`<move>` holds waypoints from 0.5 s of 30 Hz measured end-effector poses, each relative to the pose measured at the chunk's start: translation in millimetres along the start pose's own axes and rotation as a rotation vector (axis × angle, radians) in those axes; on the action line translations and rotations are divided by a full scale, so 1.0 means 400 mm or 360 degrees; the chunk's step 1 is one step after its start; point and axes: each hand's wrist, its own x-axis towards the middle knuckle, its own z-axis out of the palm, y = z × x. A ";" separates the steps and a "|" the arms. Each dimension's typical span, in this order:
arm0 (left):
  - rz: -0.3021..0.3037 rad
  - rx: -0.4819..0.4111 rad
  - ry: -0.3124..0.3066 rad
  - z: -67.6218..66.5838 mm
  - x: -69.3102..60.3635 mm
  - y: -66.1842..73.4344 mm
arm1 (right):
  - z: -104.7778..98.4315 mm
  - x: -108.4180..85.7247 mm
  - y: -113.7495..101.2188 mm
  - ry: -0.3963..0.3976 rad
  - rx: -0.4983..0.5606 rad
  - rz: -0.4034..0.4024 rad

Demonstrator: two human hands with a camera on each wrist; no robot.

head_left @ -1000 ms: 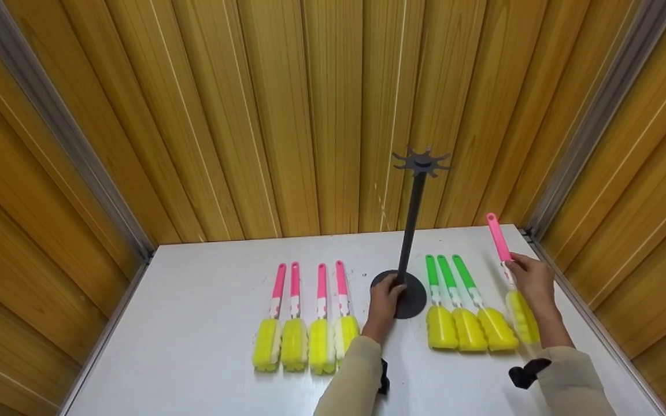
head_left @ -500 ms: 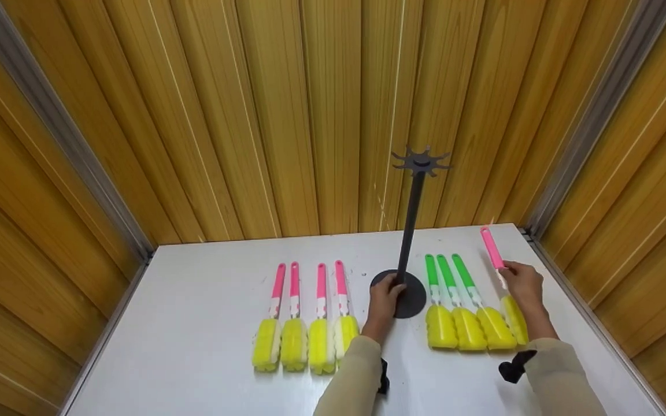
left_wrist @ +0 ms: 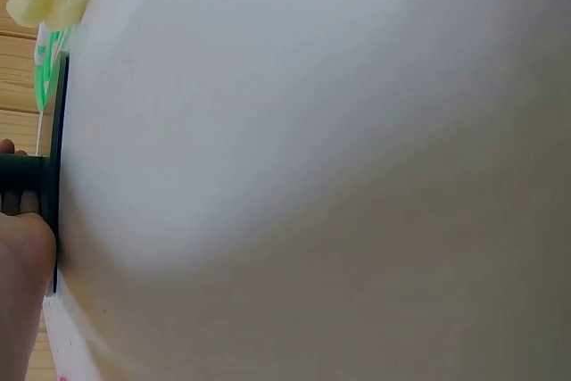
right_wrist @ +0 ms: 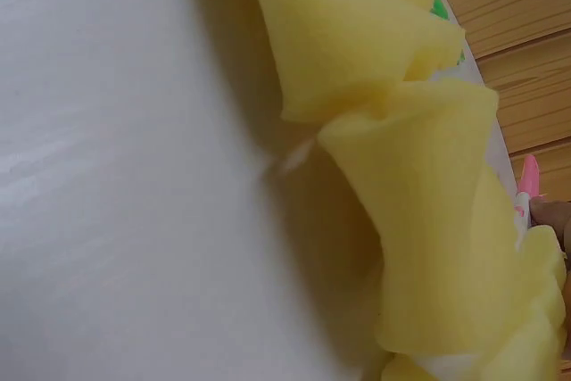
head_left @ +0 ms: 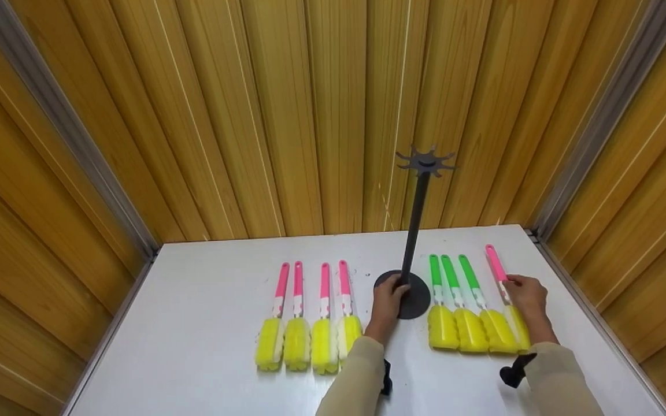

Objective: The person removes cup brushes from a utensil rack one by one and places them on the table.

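Observation:
My left hand (head_left: 388,306) grips the foot of the pole of a black stand (head_left: 415,228), just above its round base. Several curved hooks spread from the stand's top. In the left wrist view the left hand (left_wrist: 22,252) appears at the edge, around the pole. On the right, my right hand (head_left: 529,301) pinches the white neck of a pink-handled sponge brush (head_left: 496,263). That brush lies close beside three green-handled sponge brushes (head_left: 451,280), its yellow head partly hidden by the hand. Yellow sponge heads (right_wrist: 428,220) fill much of the right wrist view.
Several pink-handled sponge brushes (head_left: 297,344) lie in a row left of the stand, one partly behind the left sleeve. Everything rests on a white table (head_left: 194,323). Wood-patterned walls (head_left: 333,115) enclose the back and both sides.
My right hand has lowered the pink-handled sponge brush toward the table and moved it left, beside the green-handled ones. The left hand keeps its grip on the stand.

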 end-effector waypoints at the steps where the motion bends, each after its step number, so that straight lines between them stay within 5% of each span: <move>1: -0.0002 -0.0002 -0.0002 0.000 -0.001 0.002 | 0.001 0.001 0.001 -0.0002 0.0001 0.0012; 9: -0.0029 0.0018 -0.0001 0.004 0.001 0.003 | 0.018 0.005 0.004 0.0119 -0.0097 -0.0102; 15: -0.0015 0.0051 -0.0003 0.000 0.004 -0.001 | 0.027 0.002 -0.005 0.0094 -0.0109 -0.0045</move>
